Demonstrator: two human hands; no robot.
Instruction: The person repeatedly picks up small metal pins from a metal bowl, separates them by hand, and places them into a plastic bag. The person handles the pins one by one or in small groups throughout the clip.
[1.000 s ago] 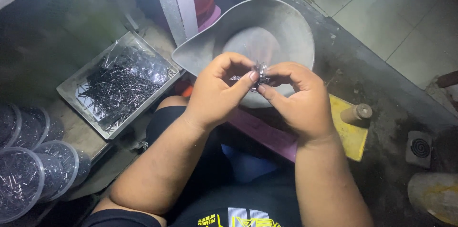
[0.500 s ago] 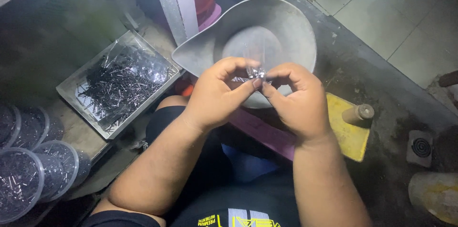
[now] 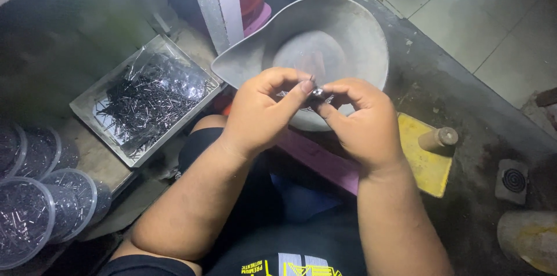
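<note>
Both hands meet above the grey metal bowl (image 3: 336,38), close to the person's body. The left hand (image 3: 261,116) and the right hand (image 3: 362,122) are closed in a pinch on one small shiny metal piece (image 3: 316,93), held between the fingertips. The piece is tiny, so I think it can slip and fall into the bowl or on the lap. The tray of thin dark pins (image 3: 148,99) lies at the left. Compared with one second ago, the hands sit almost the same, the fingers only turned a little.
</note>
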